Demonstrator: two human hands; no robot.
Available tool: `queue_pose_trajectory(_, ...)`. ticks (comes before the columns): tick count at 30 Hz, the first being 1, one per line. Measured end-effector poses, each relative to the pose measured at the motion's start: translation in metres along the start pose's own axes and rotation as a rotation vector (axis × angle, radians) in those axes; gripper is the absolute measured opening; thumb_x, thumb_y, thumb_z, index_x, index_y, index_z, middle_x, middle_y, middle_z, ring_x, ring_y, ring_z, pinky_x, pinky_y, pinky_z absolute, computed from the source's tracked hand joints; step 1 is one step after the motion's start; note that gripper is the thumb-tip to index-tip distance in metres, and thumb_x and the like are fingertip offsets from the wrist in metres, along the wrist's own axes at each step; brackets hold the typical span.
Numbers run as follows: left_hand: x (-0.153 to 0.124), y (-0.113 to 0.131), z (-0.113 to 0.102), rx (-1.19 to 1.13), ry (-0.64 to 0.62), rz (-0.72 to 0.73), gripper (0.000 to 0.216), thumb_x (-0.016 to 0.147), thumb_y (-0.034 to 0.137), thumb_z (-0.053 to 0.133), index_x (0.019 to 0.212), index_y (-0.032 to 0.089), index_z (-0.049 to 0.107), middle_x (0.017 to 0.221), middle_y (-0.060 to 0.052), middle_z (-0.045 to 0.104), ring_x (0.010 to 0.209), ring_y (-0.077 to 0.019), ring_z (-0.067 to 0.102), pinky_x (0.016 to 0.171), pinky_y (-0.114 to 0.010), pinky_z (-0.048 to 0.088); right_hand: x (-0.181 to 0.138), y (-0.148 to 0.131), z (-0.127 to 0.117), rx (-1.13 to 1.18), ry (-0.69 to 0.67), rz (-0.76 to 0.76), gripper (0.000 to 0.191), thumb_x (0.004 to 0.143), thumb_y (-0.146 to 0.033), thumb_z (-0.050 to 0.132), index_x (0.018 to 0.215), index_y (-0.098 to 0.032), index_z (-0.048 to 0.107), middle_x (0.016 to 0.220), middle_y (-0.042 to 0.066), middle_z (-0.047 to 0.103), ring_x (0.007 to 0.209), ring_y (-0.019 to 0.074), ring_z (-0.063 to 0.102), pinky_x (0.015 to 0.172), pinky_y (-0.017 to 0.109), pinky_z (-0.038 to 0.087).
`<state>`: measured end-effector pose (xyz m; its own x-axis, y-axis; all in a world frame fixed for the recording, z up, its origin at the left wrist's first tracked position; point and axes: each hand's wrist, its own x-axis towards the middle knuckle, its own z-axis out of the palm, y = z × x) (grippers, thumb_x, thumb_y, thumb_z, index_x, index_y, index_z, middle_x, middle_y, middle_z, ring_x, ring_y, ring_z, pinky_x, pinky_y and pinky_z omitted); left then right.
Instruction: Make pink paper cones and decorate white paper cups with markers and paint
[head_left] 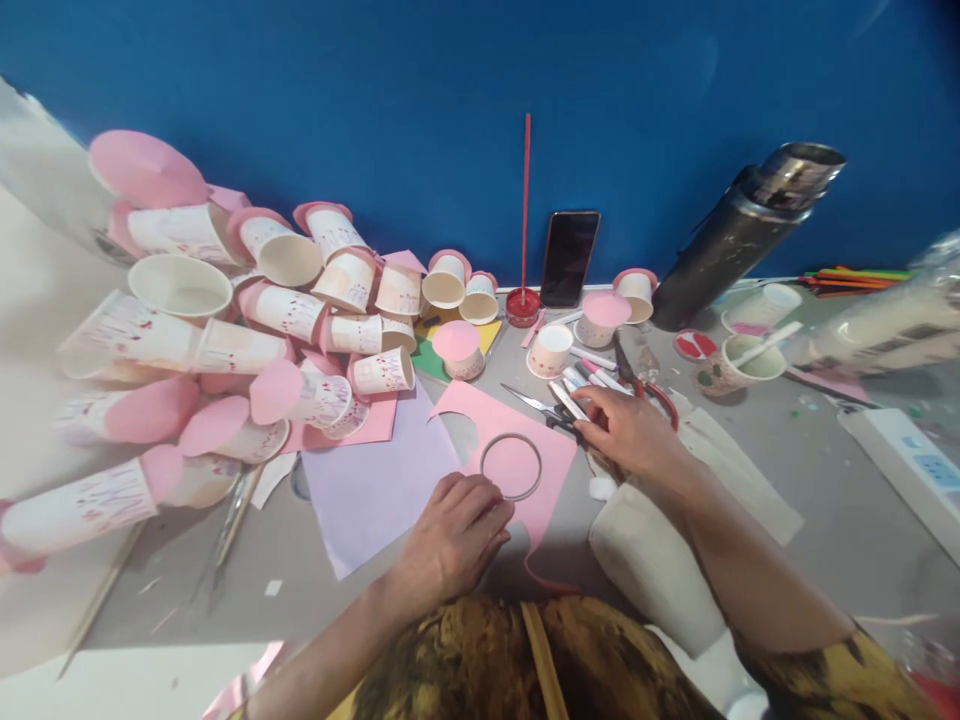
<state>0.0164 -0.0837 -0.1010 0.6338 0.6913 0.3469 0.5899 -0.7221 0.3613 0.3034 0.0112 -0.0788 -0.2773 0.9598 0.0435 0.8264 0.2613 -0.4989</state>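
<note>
My left hand (457, 530) rests low over the pink paper (553, 455), its fingers curled and close together. Anything inside its grasp is hidden. Just beyond those fingertips, a thin grey ring (540, 468) lies flat on the paper, which has round cut-outs along its edges. My right hand (626, 430) is at a bunch of markers (568, 400), thumb and forefinger apart, with no firm hold visible. Scissors (534, 402) lie open just left of that hand. Under my right forearm is a pale cloth-like bundle (645, 560).
Many decorated paper cups (281, 310) with pink discs are heaped at left. Purple paper (375, 500) lies mid-table. A phone (570, 258) leans on the blue wall beside a red stick in a base (523, 305). A dark flask (735, 240) and a power strip (911, 470) are right.
</note>
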Motion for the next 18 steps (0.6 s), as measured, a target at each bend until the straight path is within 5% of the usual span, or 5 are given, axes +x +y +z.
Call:
queue_pose_trajectory(6, 0.001, -0.002, 0.002, 0.002, -0.017, 0.006, 0.022, 0.1, 0.024, 0.051, 0.117, 0.016, 0.062, 0.099, -0.009, 0.069, 0.098, -0.0252, 0.06, 0.087, -0.043, 0.044, -0.003, 0.003, -0.011, 0.575, -0.128, 0.061, 0.03, 0.092, -0.032, 0.055, 0.114, -0.023, 0.074, 0.088, 0.003, 0.077, 0.068, 0.0172, 0.069, 0.063, 0.028, 0.052)
queue_pose_trajectory(11, 0.0, 0.002, 0.002, 0.095, -0.07, -0.014, 0.026, 0.098, 0.025, 0.06, 0.122, 0.017, 0.06, 0.106, -0.008, 0.071, 0.103, -0.0265, 0.059, 0.085, -0.043, 0.042, -0.01, -0.001, -0.013, 0.948, -0.184, 0.074, 0.035, 0.08, -0.038, 0.077, 0.111, -0.023, 0.075, 0.093, 0.007, 0.075, 0.077, 0.0199, 0.07, 0.065, 0.03, 0.056)
queue_pose_trajectory(13, -0.002, 0.006, 0.002, 0.149, -0.111, -0.043, 0.03, 0.095, 0.026, 0.064, 0.124, 0.018, 0.058, 0.111, -0.008, 0.071, 0.102, -0.0265, 0.059, 0.08, -0.041, 0.042, -0.011, -0.006, -0.013, 0.982, -0.145, 0.04, 0.041, 0.074, -0.04, 0.084, 0.111, -0.024, 0.073, 0.091, 0.005, 0.072, 0.075, 0.0189, 0.067, 0.063, 0.03, 0.055)
queue_pose_trajectory(18, -0.005, 0.015, 0.002, 0.225, -0.219, -0.108, 0.03, 0.094, 0.026, 0.067, 0.122, 0.02, 0.057, 0.115, -0.006, 0.071, 0.094, -0.0248, 0.059, 0.072, -0.04, 0.041, 0.001, -0.033, -0.016, 0.724, -0.071, -0.021, 0.026, 0.093, -0.047, 0.065, 0.098, -0.023, 0.075, 0.066, -0.001, 0.061, 0.056, 0.0139, 0.053, 0.051, 0.027, 0.042)
